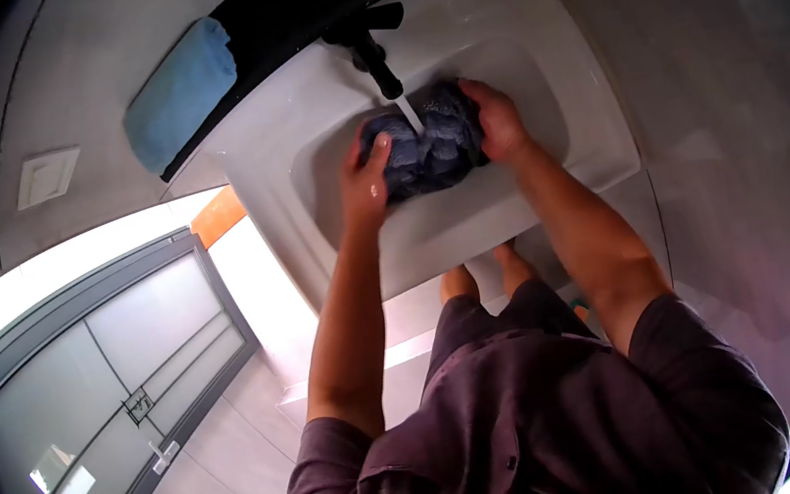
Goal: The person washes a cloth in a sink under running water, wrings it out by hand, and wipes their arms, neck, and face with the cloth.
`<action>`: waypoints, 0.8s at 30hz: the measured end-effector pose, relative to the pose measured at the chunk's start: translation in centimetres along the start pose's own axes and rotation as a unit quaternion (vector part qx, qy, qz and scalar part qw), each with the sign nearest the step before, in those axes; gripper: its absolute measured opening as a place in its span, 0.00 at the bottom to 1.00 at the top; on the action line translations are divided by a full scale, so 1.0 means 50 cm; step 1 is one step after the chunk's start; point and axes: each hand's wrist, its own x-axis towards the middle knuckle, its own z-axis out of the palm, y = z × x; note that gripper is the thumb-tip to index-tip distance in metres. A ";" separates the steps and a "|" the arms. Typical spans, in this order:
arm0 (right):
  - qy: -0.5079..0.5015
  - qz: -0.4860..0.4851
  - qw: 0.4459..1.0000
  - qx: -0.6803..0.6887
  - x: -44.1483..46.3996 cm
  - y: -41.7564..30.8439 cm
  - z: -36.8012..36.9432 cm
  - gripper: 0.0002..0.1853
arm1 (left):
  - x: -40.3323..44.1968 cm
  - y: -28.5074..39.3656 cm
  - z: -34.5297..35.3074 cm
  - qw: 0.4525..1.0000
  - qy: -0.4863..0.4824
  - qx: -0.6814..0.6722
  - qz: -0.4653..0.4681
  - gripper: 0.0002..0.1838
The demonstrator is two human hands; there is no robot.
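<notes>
Dark shirt [519, 411] below, bundled cloth [447, 147] under running water [410, 115]

The blue-grey cloth is bunched in the sink [607, 141] beneath the black faucet [377, 68]. The left hand [366, 178] grips its left side, thumb on top; the right hand [500, 123] cups the opposite side, fingertips partly hidden, so its closure cannot be told. Wetting or rinsing seems in hand; shifting the bundle would likely call for support from both sides.

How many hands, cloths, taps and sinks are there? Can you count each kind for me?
Hands: 2 (left hand and right hand, both holding the wet cloth)
Cloths: 2 (dark blue cloth, light blue towel)
Taps: 1 (black tap)
Sinks: 1 (white sink)
Total: 6
</notes>
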 end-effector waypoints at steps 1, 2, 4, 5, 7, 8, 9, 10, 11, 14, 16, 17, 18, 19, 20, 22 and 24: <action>0.038 -0.057 0.997 -0.037 -0.013 0.010 0.022 0.22 | 0.032 -0.037 0.019 0.998 -0.019 -0.062 -0.011 0.16; 0.032 -0.104 0.985 -0.136 -0.060 -0.002 0.070 0.21 | 0.046 -0.043 0.044 0.994 -0.038 -0.097 -0.036 0.16; 0.008 -0.228 0.917 -0.326 -0.141 0.040 0.130 0.19 | 0.065 -0.037 0.090 0.980 -0.075 -0.166 -0.083 0.17; -0.009 -0.305 0.859 -0.412 -0.156 0.083 0.138 0.18 | 0.091 -0.070 0.094 0.983 -0.101 -0.140 -0.063 0.18; -0.008 -0.356 0.762 -0.540 -0.164 0.136 0.161 0.17 | 0.122 -0.124 0.087 0.975 -0.134 -0.171 -0.035 0.21; -0.008 -0.379 0.706 -0.598 -0.160 0.148 0.161 0.17 | 0.120 -0.129 0.083 0.963 -0.140 -0.229 -0.031 0.22; 0.048 -0.335 0.706 -0.623 -0.131 0.145 0.151 0.18 | 0.122 -0.159 0.068 0.979 -0.139 -0.146 0.018 0.23; 0.104 -0.288 0.704 -0.641 -0.070 0.130 0.139 0.19 | 0.129 -0.197 0.043 0.987 -0.136 -0.059 0.067 0.24; 0.158 -0.237 0.698 -0.657 -0.010 0.119 0.122 0.20 | 0.108 -0.166 0.046 0.988 -0.081 -0.094 -0.088 0.26; 0.091 -0.268 0.741 -0.609 0.084 0.093 0.034 0.21 | 0.023 -0.049 0.051 0.980 0.025 -0.116 -0.161 0.27; 0.098 -0.186 0.846 -0.490 0.080 0.054 0.014 0.20 | 0.023 -0.041 0.009 0.984 -0.005 -0.153 -0.097 0.23; 0.080 -0.118 0.933 -0.330 0.058 0.036 0.029 0.20 | 0.025 -0.034 0.007 0.982 -0.025 -0.165 -0.094 0.22; 0.061 -0.045 0.985 -0.157 0.011 0.017 0.052 0.20 | 0.026 -0.026 0.008 0.979 -0.045 -0.177 -0.092 0.22; 0.039 0.028 0.999 0.022 -0.033 0.014 0.068 0.21 | 0.029 -0.024 0.012 0.976 -0.065 -0.190 -0.090 0.21; 0.005 -0.003 0.995 -0.097 -0.073 0.042 0.088 0.19 | 0.071 -0.071 0.001 0.934 -0.206 -0.278 -0.095 0.21; -0.002 -0.171 0.925 -0.338 -0.106 0.104 0.139 0.18 | 0.159 -0.190 -0.019 0.843 -0.367 -0.385 -0.080 0.22; 0.045 -0.417 0.724 -0.547 -0.113 0.144 0.170 0.16 | 0.156 -0.238 0.004 0.862 -0.323 -0.390 -0.027 0.24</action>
